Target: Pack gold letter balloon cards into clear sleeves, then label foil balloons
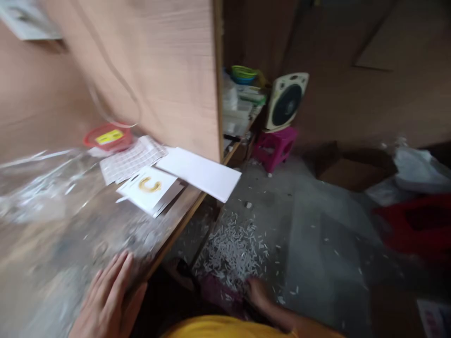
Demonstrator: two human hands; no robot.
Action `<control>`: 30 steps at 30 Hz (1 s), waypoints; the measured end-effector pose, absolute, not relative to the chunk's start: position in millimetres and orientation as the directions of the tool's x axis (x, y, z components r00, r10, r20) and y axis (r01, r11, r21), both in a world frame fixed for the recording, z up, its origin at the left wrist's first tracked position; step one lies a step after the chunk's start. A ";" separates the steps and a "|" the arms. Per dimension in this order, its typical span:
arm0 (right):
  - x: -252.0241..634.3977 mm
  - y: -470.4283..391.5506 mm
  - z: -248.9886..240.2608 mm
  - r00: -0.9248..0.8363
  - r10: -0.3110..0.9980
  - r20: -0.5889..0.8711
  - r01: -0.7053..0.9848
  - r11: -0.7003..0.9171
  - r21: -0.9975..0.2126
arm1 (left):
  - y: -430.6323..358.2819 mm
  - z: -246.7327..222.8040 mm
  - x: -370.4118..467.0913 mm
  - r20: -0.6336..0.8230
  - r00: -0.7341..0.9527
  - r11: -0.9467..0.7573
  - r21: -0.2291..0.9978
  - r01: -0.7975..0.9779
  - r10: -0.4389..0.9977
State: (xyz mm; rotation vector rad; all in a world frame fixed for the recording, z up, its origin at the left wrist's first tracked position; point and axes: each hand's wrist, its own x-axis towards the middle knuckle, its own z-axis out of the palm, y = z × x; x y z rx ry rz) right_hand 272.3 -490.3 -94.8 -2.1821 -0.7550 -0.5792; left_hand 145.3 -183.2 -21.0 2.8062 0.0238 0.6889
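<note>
My left hand (109, 300) rests palm down with its fingers stretched out on the worn wooden table (116, 230), close to the front edge, and holds nothing. Low beside the table is my right hand (259, 293), dim and blurred; its fingers are too unclear to make out. It is at the edge of a heap of small white strips (232, 249) and near a dark purple-pink thing (220, 287) strewn with some of them. Beyond my left hand lie white cards (150, 190) with a gold curved mark, a long white sheet (200, 171) and printed label sheets (130, 159).
A red basket (93, 141) with a yellow label and clear plastic (38, 197) sit on the table. A wooden partition (169, 84) rises behind. A box fan (287, 103) stands on a pink stool (276, 145). At right are a cardboard box (352, 173) and a red stool-like object (419, 225).
</note>
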 end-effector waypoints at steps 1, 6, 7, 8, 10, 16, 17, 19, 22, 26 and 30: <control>271.9 -488.7 -93.0 0.677 0.409 0.611 0.730 -0.473 -0.493 | -190.2 -15.9 129.9 0.491 0.858 -0.946 0.324 -0.018 0.152; 282.7 -400.4 -25.0 0.361 0.670 0.649 0.856 0.038 -0.515 | -198.4 -8.0 22.2 0.446 0.668 -0.736 0.635 0.234 0.597; 276.6 -366.0 -9.4 0.250 0.692 0.677 0.867 0.152 -0.475 | -192.7 -10.4 -1.3 0.436 0.616 -0.710 0.633 0.309 0.656; 265.9 -331.0 2.7 0.136 0.719 0.682 0.865 0.250 -0.436 | -185.8 -13.9 -23.8 0.431 0.567 -0.687 0.621 0.378 0.702; 236.7 -268.9 13.3 -0.059 0.767 0.639 0.861 0.362 -0.356 | -171.1 -23.2 -62.3 0.424 0.483 -0.637 0.601 0.482 0.766; 189.1 -199.8 -16.3 -0.081 0.885 0.458 0.931 0.232 -0.283 | -149.8 -52.9 -107.7 0.245 0.463 -0.436 0.821 0.368 0.852; 189.6 -200.3 -17.9 -0.069 0.895 0.441 0.935 0.212 -0.284 | -151.1 -54.8 -108.3 0.211 0.480 -0.394 0.862 0.320 0.851; 193.3 -201.7 -15.8 -0.116 0.913 0.392 0.930 0.238 -0.280 | -155.0 -54.3 -107.2 0.201 0.484 -0.364 0.891 0.271 0.852; 197.9 -198.2 -9.4 -0.174 0.924 0.341 0.937 0.262 -0.230 | -156.7 -44.6 -105.1 0.263 0.509 -0.462 0.829 0.314 0.819; 198.2 -188.2 -9.0 -0.227 0.926 0.303 0.945 0.284 -0.160 | -148.3 -25.4 -105.9 0.210 0.608 -0.505 0.781 0.366 0.766; 199.5 -183.5 -11.4 -0.261 0.926 0.272 0.944 0.303 -0.127 | -143.3 -19.7 -104.6 0.193 0.603 -0.530 0.718 0.451 0.774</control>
